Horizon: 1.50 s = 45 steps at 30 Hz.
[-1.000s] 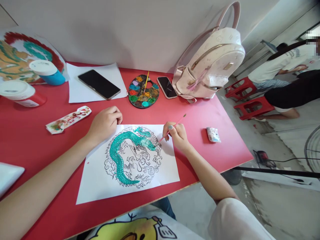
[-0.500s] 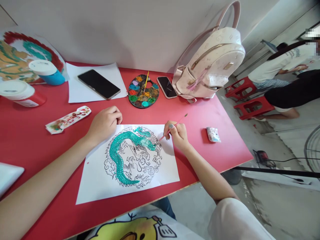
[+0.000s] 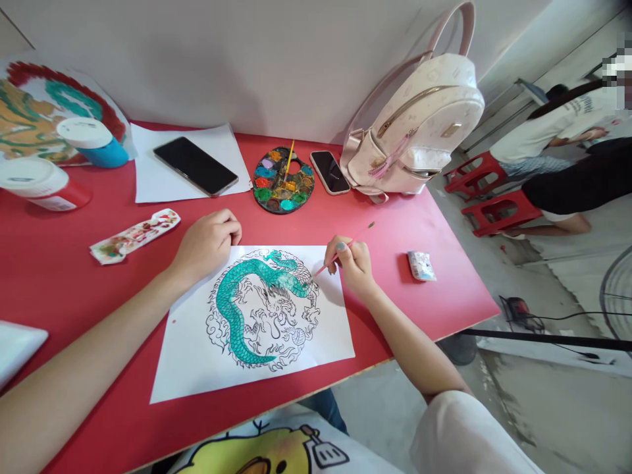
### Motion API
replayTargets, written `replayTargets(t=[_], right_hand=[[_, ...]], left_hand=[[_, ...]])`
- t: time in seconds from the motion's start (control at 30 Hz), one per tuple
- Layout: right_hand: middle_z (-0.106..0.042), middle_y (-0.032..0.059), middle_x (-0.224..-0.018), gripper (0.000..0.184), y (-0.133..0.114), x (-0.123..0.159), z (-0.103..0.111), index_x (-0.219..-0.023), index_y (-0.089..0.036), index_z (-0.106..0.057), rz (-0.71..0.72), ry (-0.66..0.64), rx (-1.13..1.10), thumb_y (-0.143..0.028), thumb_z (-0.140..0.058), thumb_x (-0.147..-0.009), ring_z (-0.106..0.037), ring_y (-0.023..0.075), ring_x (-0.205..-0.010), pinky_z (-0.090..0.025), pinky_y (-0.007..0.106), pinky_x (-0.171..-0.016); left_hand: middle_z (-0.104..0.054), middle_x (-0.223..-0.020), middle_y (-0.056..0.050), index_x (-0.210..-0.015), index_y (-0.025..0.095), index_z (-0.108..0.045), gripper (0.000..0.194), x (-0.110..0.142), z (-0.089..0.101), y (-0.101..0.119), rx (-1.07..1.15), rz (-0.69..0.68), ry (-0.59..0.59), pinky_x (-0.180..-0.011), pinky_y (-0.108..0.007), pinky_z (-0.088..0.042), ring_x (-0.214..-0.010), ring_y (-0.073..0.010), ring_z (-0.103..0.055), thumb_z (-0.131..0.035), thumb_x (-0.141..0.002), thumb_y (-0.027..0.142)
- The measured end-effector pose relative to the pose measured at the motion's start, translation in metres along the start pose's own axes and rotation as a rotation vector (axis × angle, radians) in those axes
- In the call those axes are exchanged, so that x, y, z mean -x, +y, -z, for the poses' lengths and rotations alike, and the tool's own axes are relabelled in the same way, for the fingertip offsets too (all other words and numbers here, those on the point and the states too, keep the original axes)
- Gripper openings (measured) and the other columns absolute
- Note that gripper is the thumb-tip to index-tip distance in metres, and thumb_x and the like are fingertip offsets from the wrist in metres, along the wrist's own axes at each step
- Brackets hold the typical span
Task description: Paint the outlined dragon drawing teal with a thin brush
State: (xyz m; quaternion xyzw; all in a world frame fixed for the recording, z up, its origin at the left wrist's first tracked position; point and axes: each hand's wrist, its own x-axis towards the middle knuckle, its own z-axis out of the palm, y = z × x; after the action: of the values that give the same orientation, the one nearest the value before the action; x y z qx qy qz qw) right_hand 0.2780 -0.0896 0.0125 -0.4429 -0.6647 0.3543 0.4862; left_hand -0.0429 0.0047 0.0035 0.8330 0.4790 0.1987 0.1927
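One white cloth (image 3: pixel 318 431) with a yellow cartoon is nearest us, on our side of the drawing (image 3: pixel 261 319). The drawing lies flat on the red table (image 3: pixel 409 309): a round dragon design, its long body coloured teal, most of the rest black line on white. At the drawing's far left corner we rest our left hand (image 3: pixel 205 243), fingers curled together; whether anything is beneath them we cannot tell. At its far right corner, our right hand (image 3: pixel 353 263) has thumb and fingers clamped on a pink brush (image 3: pixel 363 234). The brush slants, its lower end beside the teal; we cannot tell whether it touches the drawing.

Right of the drawing we see a small packet (image 3: pixel 421 266); left of it, a stained strip (image 3: pixel 135 237). Beyond its far edge lies a palette (image 3: pixel 276 187) of many colours, bearing a yellow brush (image 3: pixel 289 158). Beyond its far right corner is a small phone (image 3: pixel 330 172); beyond its far left corner, a large phone (image 3: pixel 195 166) on white paper (image 3: pixel 148 174). Farther left of the drawing we have a red jar (image 3: pixel 74 194), a blue jar (image 3: pixel 106 155) and a painted picture (image 3: pixel 29 112). Beyond and right of it stands a pale backpack (image 3: pixel 419 125). Well off to the drawing's right, two people (image 3: pixel 577 184) sit on red stools (image 3: pixel 501 214).
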Motion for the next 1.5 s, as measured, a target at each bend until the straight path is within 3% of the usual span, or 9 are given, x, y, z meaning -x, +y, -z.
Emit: replayTargets(t=[0.1,0.3,0.5,0.67,0.87,1.1,1.27,1.5], right_hand=[[-0.061,-0.0017,-0.051,0.077,-0.0003,0.0002,-0.0010,-0.070,-0.024,-0.067,-0.022,-0.062,-0.010,-0.083,-0.049,-0.116,-0.055,0.0126,-0.044,-0.044,0.027,-0.050],[-0.059,-0.0022,-0.050,0.078,-0.0016,-0.0010,0.0006,-0.069,-0.024,-0.066,-0.041,0.034,0.067,-0.084,-0.046,-0.117,-0.053,0.0125,-0.043,-0.044,0.028,-0.052],[-0.060,-0.0023,-0.052,0.077,0.0008,0.0002,-0.0002,-0.071,-0.024,-0.067,-0.014,-0.069,0.000,-0.082,-0.048,-0.117,-0.054,0.0121,-0.044,-0.044,0.027,-0.050],[-0.060,-0.0022,-0.051,0.077,0.0002,-0.0004,0.0008,-0.070,-0.024,-0.066,-0.020,0.017,0.049,-0.082,-0.047,-0.118,-0.054,0.0126,-0.045,-0.044,0.028,-0.052],[-0.059,-0.0022,-0.051,0.078,0.0003,-0.0010,-0.0001,-0.069,-0.024,-0.066,-0.051,-0.046,0.007,-0.084,-0.048,-0.116,-0.051,0.0124,-0.043,-0.046,0.028,-0.052],[-0.060,-0.0014,-0.051,0.081,-0.0021,-0.0011,-0.0004,-0.068,-0.025,-0.065,-0.068,0.024,0.067,-0.089,-0.044,-0.114,-0.053,0.0138,-0.045,-0.048,0.029,-0.054],[-0.060,-0.0020,-0.051,0.081,0.0016,-0.0002,-0.0024,-0.068,-0.025,-0.066,-0.046,-0.042,0.035,-0.088,-0.045,-0.114,-0.053,0.0128,-0.043,-0.045,0.028,-0.051],[-0.061,-0.0008,-0.053,0.079,-0.0007,0.0001,0.0013,-0.068,-0.025,-0.065,-0.020,0.027,0.057,-0.085,-0.045,-0.116,-0.053,0.0140,-0.046,-0.047,0.030,-0.054]], left_hand=[[-0.066,-0.095,-0.007,-0.072,0.024,-0.050,0.027,0.0004,0.0004,0.0015,-0.001,0.005,-0.003,-0.078,-0.041,-0.039,-0.089,-0.0236,-0.060,-0.044,-0.090,0.006],[-0.066,-0.095,-0.007,-0.073,0.025,-0.050,0.026,0.0002,-0.0001,0.0020,-0.009,0.004,-0.006,-0.078,-0.041,-0.040,-0.089,-0.0241,-0.059,-0.043,-0.090,0.007],[-0.066,-0.095,-0.007,-0.072,0.024,-0.050,0.025,-0.0005,0.0006,0.0023,-0.015,0.010,-0.004,-0.078,-0.042,-0.040,-0.089,-0.0245,-0.060,-0.043,-0.090,0.008],[-0.066,-0.094,-0.007,-0.072,0.025,-0.050,0.025,0.0002,0.0008,0.0019,-0.010,0.002,-0.007,-0.077,-0.041,-0.040,-0.088,-0.0241,-0.060,-0.043,-0.089,0.008],[-0.065,-0.094,-0.006,-0.072,0.025,-0.050,0.026,0.0002,0.0004,0.0011,-0.006,0.004,-0.003,-0.078,-0.041,-0.040,-0.088,-0.0242,-0.060,-0.044,-0.090,0.007],[-0.066,-0.094,-0.005,-0.072,0.025,-0.051,0.027,-0.0002,0.0006,0.0020,-0.013,0.005,0.003,-0.077,-0.040,-0.040,-0.088,-0.0237,-0.060,-0.045,-0.090,0.006],[-0.067,-0.095,-0.005,-0.073,0.025,-0.051,0.027,0.0010,0.0017,0.0000,0.000,-0.012,0.002,-0.077,-0.040,-0.040,-0.088,-0.0234,-0.060,-0.045,-0.092,0.006],[-0.068,-0.095,-0.006,-0.073,0.025,-0.052,0.027,0.0005,0.0012,-0.0008,0.007,-0.015,0.003,-0.077,-0.040,-0.040,-0.088,-0.0236,-0.060,-0.046,-0.091,0.006]])
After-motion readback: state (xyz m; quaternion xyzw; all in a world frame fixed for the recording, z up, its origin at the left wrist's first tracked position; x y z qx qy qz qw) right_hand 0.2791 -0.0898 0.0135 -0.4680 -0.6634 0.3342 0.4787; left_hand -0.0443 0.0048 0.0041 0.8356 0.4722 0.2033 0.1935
